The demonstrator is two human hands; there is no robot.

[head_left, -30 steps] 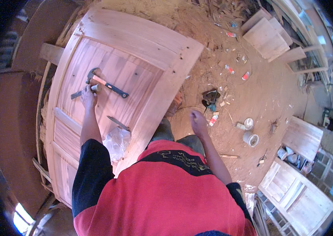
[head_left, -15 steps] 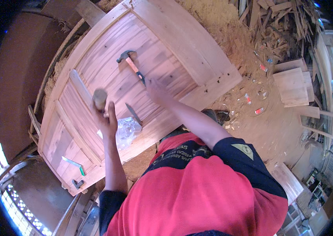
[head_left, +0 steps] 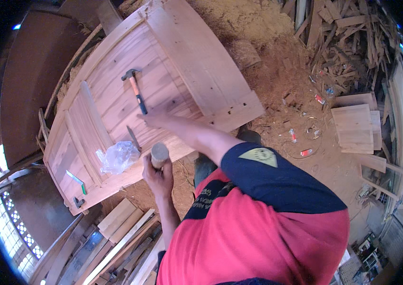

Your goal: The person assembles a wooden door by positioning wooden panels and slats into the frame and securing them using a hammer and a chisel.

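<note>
Left edge of the wooden door panel (head_left: 196,52), near end: a green-handled tool (head_left: 77,182) lies flat. Just right of it, a clear plastic bag (head_left: 118,156) sits on the panel, with a chisel (head_left: 133,138) beside it. Left hand (head_left: 158,175) is closed fully round a short wooden dowel (head_left: 159,153), end pointing up, held at the panel's near edge. Farther in lies a claw hammer (head_left: 135,90), orange and black handle, head to the far side. Right hand (head_left: 156,118) is stretched out flat, fingers extended, holding nothing, just short of the handle's near end. Judgement: take the hammer well down the handle; keep the dowel upright and steady.
</note>
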